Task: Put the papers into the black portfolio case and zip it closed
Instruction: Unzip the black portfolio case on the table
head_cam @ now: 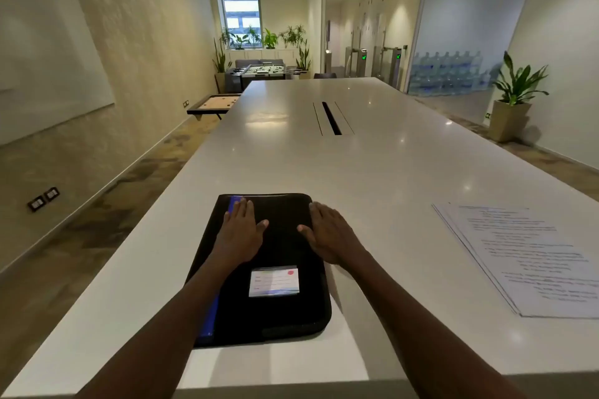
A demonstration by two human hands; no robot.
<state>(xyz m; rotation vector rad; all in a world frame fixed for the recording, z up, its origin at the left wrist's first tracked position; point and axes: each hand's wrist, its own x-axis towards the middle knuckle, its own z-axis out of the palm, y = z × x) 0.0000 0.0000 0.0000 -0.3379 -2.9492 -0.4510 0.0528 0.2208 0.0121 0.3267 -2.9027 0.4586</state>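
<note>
Neither grip holds anything: the left hand (241, 230) and the right hand (327, 235) both lie flat, fingers straight, palms down on the upper half of the black portfolio case (259, 269). The case lies closed on the near edge of the white worktop (324, 165), with a blue strip along its left side and a white label (274, 281) on its cover nearer the person. The papers (525, 256) sit in a loose stack on the worktop, well apart to the right of the case, untouched.

By my reading the step in hand is opening the case. To do it well, one hand should press the cover flat while the other finds the zipper pull, which I cannot make out here, and runs it round the corners without lifting the case. The cover should then fold fully back, leaving room to slide the papers in squarely.
</note>
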